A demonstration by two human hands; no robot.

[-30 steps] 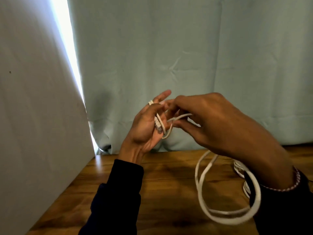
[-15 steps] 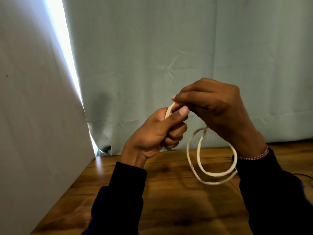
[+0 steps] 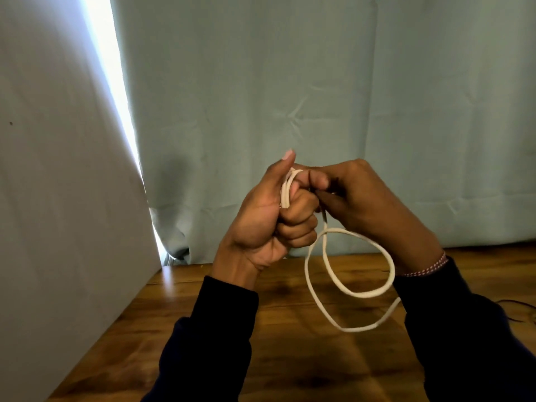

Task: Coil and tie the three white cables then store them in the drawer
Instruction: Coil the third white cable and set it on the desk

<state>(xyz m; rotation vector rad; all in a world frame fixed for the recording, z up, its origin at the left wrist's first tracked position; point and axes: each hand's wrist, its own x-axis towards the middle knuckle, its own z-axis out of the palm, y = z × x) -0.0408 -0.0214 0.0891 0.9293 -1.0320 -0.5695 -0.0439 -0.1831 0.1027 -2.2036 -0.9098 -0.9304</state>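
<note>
Head view, close above hands (image 3: 304,216)

I take the wooden table (image 3: 290,358) as my landmark: its brown, glossy top fills the lower part of my view and carries soft dark shadows. Behind its far edge hangs a pale green curtain (image 3: 319,97), creased, its hem bunching just above the wood at the left. Left of the table stands a plain white panel (image 3: 58,198), meeting the wood along a slanted line; it bears a tiny dark speck. Between panel and curtain, above the table's far left corner, a bright strip of daylight (image 3: 113,68) shows. At the table's right edge lies a thin dark wire (image 3: 519,304).
</note>
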